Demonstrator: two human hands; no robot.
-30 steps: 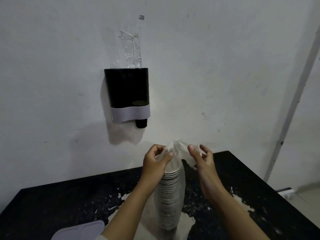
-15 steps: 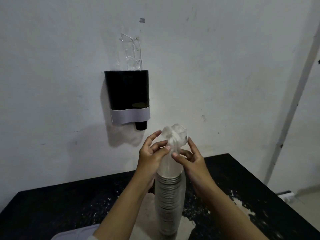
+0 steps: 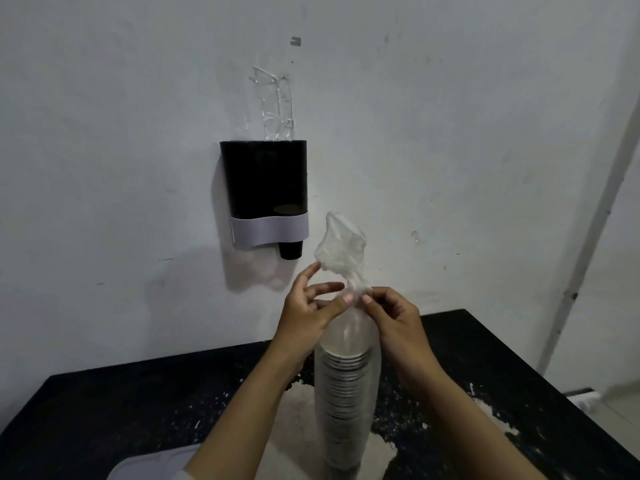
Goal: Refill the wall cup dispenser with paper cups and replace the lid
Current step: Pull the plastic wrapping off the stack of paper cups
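Both hands, left (image 3: pixel 308 317) and right (image 3: pixel 394 317), pinch the bag neck (image 3: pixel 355 289) over the cup stack (image 3: pixel 346 389) standing on the tabletop (image 3: pixel 121 410), at 5 o'clock from the dispenser (image 3: pixel 265 188); yank sideways and it'll probably topple.

dispenser (image 3: pixel 265 188) top: open | below-right approach: bagged cups (image 3: pixel 346 393) block

Break area: wall cup dispenser (image 3: pixel 265 195) above worn black counter (image 3: pixel 121 410).
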